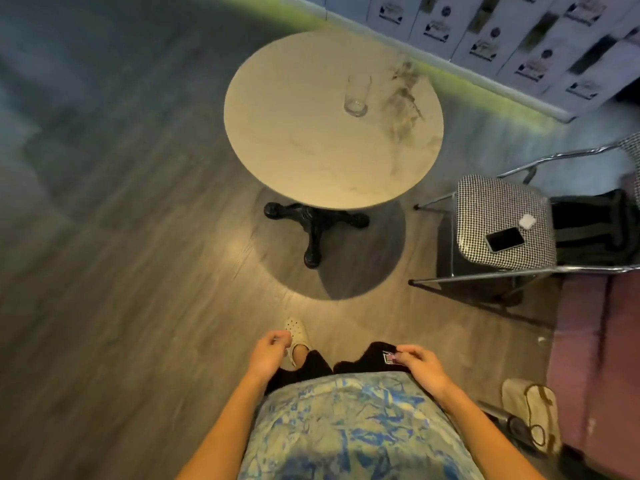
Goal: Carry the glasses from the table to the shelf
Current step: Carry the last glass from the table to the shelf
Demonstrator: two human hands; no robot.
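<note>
A glass [357, 95] stands on the table [311, 161], toward its far right part. Right of the table stands a chair [498, 216], with a phone [505, 239] on its seat.

Left hand [266, 353] and right hand [420, 367] low at hips, fingers loosely curled, seemingly empty.
</note>
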